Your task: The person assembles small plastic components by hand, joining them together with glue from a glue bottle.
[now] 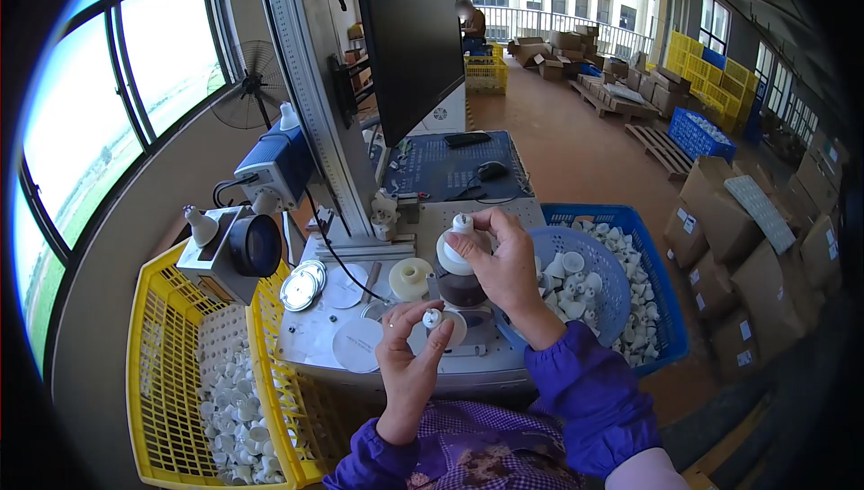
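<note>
The white piece [452,258] in the right hand [511,265] stands nearly upright, its long axis close to vertical, narrow tip up and flared end down, just above or on a dark cylinder [462,292]; whether the two touch cannot be told. A second white piece [434,318], in front of the cylinder in the left hand [407,355], is tilted, its narrow tip facing the person and its wide end away. Both look like smooth, matt plastic, stepped from a slim neck to a broad round flare, with small metallic-looking detail at the tips. The right hand is partly closed, thumb and fingers pinching the first piece; the left hand grips the second between thumb and forefinger. Beside the cylinder, a cream flanged ring [410,279] lies on the pale, flat surface [310,337]. To the right, a perforated lilac bowl [615,296] of similar white pieces rests on a blue latticed crate [673,337] heaped with more; to the left, a yellow slatted plastic basket [137,355] holds others. A dark monitor [409,62] rises behind.
</note>
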`<action>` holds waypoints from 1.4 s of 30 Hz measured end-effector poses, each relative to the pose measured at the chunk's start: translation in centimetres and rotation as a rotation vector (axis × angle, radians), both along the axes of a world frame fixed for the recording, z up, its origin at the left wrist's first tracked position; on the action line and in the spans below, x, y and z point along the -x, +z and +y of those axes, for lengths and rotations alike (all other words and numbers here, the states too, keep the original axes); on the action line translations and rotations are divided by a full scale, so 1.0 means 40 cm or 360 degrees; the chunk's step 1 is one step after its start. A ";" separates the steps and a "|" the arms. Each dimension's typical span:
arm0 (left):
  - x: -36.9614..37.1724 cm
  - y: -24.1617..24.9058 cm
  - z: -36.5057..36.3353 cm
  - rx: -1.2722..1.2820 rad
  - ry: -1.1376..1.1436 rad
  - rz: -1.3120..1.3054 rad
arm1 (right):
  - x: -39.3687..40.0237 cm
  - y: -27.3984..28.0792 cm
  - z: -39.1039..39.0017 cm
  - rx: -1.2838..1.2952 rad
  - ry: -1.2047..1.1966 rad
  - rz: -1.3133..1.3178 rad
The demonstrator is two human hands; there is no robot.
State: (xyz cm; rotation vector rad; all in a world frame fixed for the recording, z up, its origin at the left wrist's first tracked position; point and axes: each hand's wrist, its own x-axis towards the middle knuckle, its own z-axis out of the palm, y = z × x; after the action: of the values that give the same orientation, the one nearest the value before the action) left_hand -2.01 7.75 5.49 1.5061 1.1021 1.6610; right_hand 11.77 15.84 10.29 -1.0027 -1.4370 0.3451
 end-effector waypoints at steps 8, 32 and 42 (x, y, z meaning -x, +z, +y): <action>-0.012 -0.014 -0.028 0.0052 -0.0078 -0.0064 | 0.015 -0.019 0.009 -0.0019 -0.0190 -0.0061; -0.045 -0.164 -0.139 0.0633 -0.0285 -0.0188 | -0.398 -0.245 -0.022 0.0919 0.0066 -0.0809; -0.055 -0.162 -0.156 0.0648 -0.0320 -0.0231 | -0.307 -0.356 0.087 0.0596 -0.0168 -0.1329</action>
State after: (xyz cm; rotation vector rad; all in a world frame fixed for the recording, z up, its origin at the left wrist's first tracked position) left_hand 0.21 1.52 -0.97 1.1732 1.0914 1.2924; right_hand 24.04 19.30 -3.93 -1.6372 -2.0948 0.1091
